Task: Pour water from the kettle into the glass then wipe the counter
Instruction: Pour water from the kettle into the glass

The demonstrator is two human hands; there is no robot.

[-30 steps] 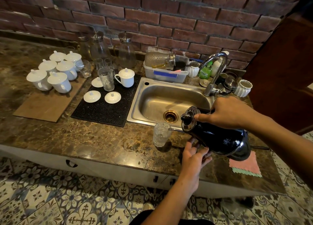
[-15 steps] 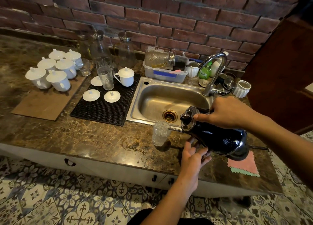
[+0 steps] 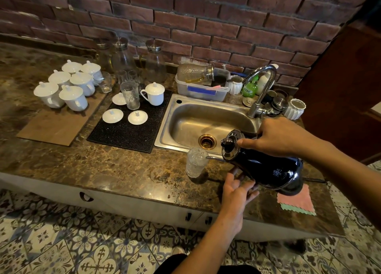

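A black kettle (image 3: 268, 168) is tilted to the left, its thin spout over the rim of a clear glass (image 3: 195, 162) that stands on the marble counter (image 3: 103, 166) in front of the sink. My right hand (image 3: 276, 136) grips the kettle's handle, with the forefinger on the steel lid. My left hand (image 3: 237, 191) is under the kettle's body with its fingers spread, touching its underside. A pink and green cloth (image 3: 296, 201) lies on the counter to the right, partly under the kettle.
A steel sink (image 3: 206, 121) with a tap (image 3: 261, 88) is behind the glass. A black mat (image 3: 132, 129) holds a cup, lids and a tumbler. White lidded cups (image 3: 68, 86) stand on a brown board at the left. Carafes and a dish tub line the brick wall.
The kettle stays tilted over the glass and both hands keep their hold. Only the camera has shifted slightly.
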